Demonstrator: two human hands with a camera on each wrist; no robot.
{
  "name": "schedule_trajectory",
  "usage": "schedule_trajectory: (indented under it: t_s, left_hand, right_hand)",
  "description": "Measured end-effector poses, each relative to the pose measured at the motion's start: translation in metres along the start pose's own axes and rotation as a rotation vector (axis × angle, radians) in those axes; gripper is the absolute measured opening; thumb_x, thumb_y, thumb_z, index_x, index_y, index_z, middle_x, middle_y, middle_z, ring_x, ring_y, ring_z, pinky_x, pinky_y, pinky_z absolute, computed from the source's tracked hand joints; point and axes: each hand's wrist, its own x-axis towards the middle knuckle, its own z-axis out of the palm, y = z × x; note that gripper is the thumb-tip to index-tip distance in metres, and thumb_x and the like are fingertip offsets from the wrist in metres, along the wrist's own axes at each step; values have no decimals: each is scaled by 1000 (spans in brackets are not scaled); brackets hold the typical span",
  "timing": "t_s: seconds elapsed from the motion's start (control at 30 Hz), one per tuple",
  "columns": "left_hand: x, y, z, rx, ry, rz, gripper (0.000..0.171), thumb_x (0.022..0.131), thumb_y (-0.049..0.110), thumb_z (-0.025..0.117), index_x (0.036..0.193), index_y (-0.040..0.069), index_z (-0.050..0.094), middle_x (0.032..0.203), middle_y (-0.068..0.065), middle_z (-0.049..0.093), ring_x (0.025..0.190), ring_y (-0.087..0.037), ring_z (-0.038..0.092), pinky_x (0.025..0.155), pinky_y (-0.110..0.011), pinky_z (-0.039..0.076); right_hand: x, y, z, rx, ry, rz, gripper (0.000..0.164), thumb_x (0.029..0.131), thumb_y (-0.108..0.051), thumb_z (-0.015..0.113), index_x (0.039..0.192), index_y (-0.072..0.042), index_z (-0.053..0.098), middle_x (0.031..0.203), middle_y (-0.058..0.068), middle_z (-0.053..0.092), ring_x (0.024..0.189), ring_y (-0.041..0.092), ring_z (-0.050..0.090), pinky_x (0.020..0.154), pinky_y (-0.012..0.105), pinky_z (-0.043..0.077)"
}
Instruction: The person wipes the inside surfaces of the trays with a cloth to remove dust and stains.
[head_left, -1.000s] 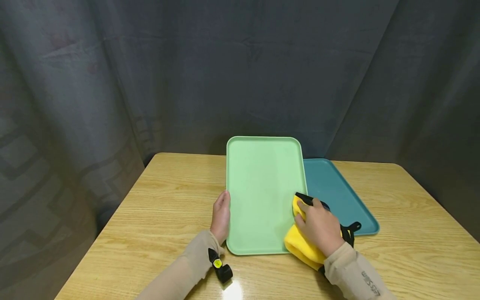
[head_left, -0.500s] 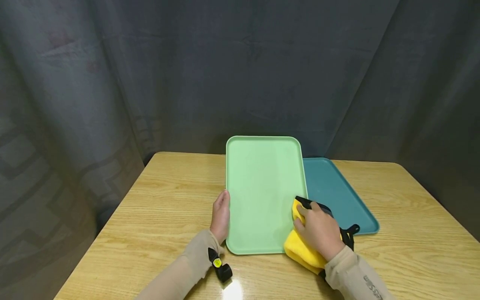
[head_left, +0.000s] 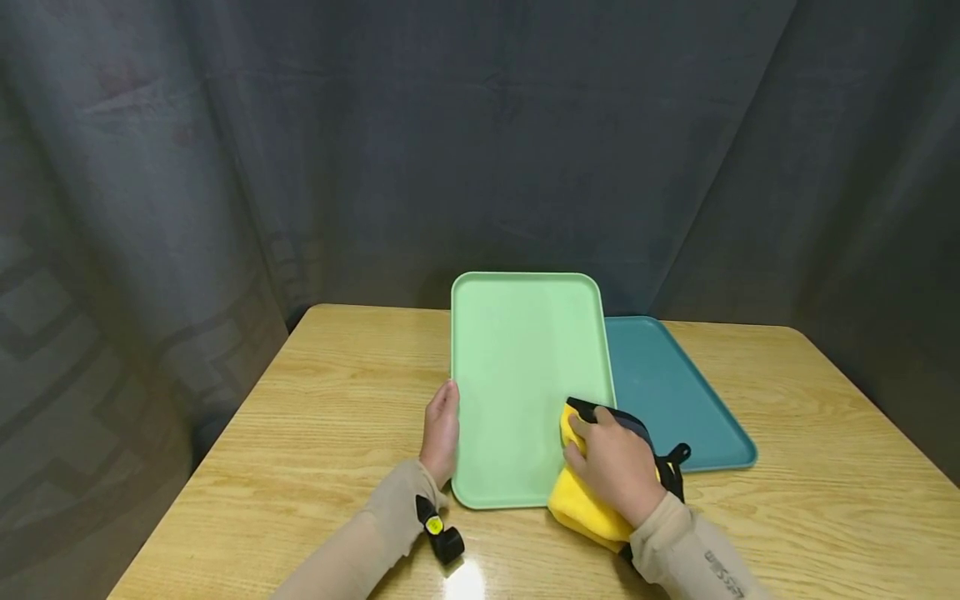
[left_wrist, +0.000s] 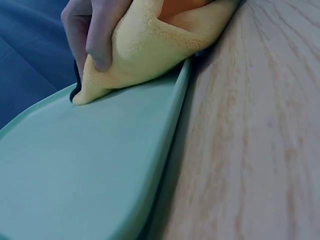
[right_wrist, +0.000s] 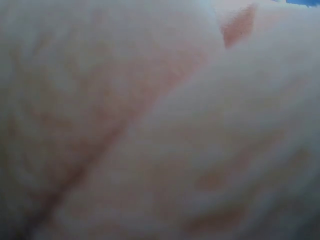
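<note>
A light green rectangular tray (head_left: pixel 525 350) lies on the table in front of me, its right side overlapping a teal tray (head_left: pixel 667 392). My left hand (head_left: pixel 441 429) holds the green tray at its left edge, with part of the fingers hidden by the tray. Over the tray's near right corner, my right hand (head_left: pixel 617 462) grips a bunched yellow cloth (head_left: pixel 588 508) with a dark side, black trim and a black loop. In the left wrist view the cloth (left_wrist: pixel 145 55) presses on the tray surface (left_wrist: pixel 90 160), fingers curled over it. Blurred pale surfaces fill the right wrist view.
The wooden table (head_left: pixel 360 375) carries both trays. A dark grey curtain (head_left: pixel 480 150) hangs behind the table and along its sides. A black strap with a yellow button (head_left: pixel 435 525) is on the left wrist.
My right hand has slid the cloth a little left and toward me across the green tray's near right corner. The left hand and both trays stay practically in place.
</note>
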Motion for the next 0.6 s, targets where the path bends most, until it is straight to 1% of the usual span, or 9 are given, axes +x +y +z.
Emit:
schedule_trajectory:
  t_s: [0.17, 0.4, 0.6]
  left_hand:
    - [-1, 0, -1, 2, -6, -1, 54, 104, 27, 28, 144, -8, 20, 153, -25, 16, 143, -39, 11, 119, -48, 11]
    - [-2, 0, -1, 11, -18, -7, 53, 104, 27, 28, 145, -7, 20, 153, -24, 16, 144, -39, 10, 119, -49, 11]
    - [-1, -1, -1, 11, -25, -8, 54, 104, 28, 28, 145, -6, 20, 154, -23, 16, 144, -38, 10, 119, -49, 10]
  right_hand:
    - [1, -11, 5, -9, 29, -34, 33, 83, -20, 63, 114, -9, 68, 102, 21, 61, 41, 15, 35, 38, 25, 28]
    - [1, -28, 9, 11, 53, -85, 31, 83, -19, 65, 112, -11, 69, 99, 18, 61, 39, 13, 29, 36, 21, 23]
    - [1, -43, 13, 34, 73, -140, 30, 83, -17, 65, 111, -11, 69, 102, 18, 62, 38, 11, 25, 36, 19, 21]
